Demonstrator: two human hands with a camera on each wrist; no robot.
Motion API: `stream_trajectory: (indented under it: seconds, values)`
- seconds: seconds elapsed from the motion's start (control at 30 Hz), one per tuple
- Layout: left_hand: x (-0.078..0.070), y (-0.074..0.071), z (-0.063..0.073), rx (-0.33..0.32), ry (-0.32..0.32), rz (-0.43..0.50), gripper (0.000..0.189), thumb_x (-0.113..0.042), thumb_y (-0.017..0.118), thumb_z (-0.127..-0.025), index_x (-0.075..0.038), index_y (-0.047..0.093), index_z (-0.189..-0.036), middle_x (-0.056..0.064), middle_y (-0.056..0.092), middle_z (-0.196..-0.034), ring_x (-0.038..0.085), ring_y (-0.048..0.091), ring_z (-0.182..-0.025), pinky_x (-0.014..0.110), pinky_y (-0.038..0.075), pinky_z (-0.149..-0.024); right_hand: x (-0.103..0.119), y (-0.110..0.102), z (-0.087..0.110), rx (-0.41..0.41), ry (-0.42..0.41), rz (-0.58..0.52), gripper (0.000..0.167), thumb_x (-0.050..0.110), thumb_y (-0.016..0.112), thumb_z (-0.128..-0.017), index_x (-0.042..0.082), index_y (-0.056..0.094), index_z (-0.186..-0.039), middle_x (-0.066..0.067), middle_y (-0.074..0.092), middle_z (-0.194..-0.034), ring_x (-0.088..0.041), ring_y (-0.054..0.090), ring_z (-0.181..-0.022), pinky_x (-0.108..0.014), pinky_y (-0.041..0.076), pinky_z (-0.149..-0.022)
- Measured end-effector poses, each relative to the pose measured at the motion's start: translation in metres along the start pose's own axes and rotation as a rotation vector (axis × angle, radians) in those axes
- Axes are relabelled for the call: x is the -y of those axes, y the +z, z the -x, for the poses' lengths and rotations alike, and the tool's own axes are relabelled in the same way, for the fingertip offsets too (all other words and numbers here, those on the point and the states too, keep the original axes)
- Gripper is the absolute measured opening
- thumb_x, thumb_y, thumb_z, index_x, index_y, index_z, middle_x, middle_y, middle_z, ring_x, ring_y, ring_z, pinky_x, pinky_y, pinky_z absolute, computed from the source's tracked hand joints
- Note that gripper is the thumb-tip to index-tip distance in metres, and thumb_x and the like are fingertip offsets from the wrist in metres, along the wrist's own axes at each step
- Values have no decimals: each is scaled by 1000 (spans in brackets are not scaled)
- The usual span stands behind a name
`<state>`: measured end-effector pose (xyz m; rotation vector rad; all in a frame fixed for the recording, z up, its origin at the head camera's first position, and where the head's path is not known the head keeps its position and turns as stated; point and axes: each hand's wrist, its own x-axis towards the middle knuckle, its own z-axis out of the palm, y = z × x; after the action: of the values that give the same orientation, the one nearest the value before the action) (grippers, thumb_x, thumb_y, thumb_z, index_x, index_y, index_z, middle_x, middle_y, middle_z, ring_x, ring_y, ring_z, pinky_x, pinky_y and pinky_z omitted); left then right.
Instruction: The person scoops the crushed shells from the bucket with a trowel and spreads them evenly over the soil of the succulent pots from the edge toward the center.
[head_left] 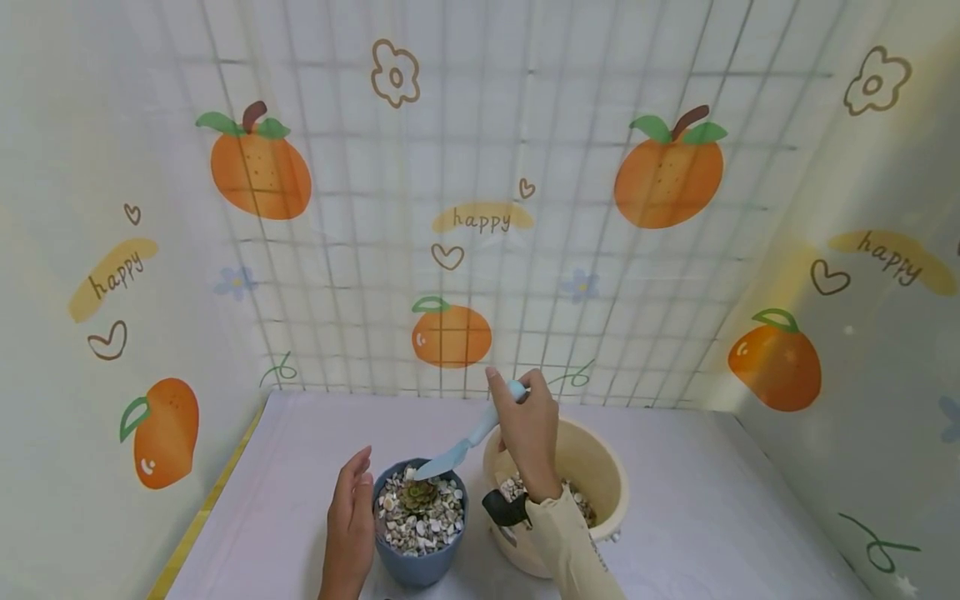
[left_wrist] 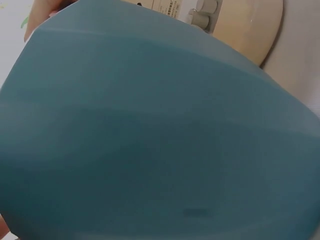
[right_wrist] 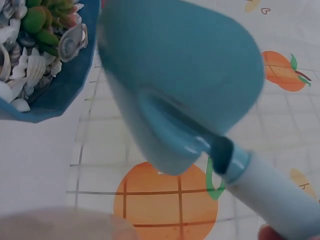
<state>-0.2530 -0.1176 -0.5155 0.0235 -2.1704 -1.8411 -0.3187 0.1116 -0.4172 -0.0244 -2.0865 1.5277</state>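
My right hand (head_left: 531, 429) grips the handle of a light blue trowel (head_left: 483, 427) above the cream pot. The trowel's blade slants down to the left, its tip over the far rim area of a blue flowerpot (head_left: 418, 572). In that pot a small green succulent (head_left: 418, 498) is surrounded by white and grey shells (head_left: 435, 531). Seen from the right wrist, the trowel's scoop (right_wrist: 185, 65) hangs beside the pot's rim. My left hand (head_left: 350, 517) is at the left side of the blue pot, fingers extended upward along it. The pot's wall (left_wrist: 160, 145) fills the left wrist view.
A larger cream pot (head_left: 611, 467) stands right of the blue one, with shells (head_left: 581, 500) at its bottom, partly hidden by my right forearm. Both stand on a white table surface (head_left: 307, 433), enclosed by fruit-patterned sheets (head_left: 480, 275) over a wire grid.
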Motion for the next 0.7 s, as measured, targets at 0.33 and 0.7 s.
stream_trajectory:
  seconds: [0.33,0.7]
  values:
    - [19,-2,-2,136,-50,65,52,-42,40,-115,-12,42,-157,13,42,-160,36,36,-148,62,32,-116,-2,1,1,9,-16,-51,50,58,67,-98,12,49,-90,-7,49,-51,-47,51,-37,-38,42,-31]
    - [63,-8,10,413,-32,87,112,-22,94,-79,-33,21,-162,17,20,-166,48,30,-147,67,34,-111,-1,2,-1,64,-80,-105,43,52,68,-101,12,52,-93,-8,47,-53,-39,48,-34,-40,44,-34]
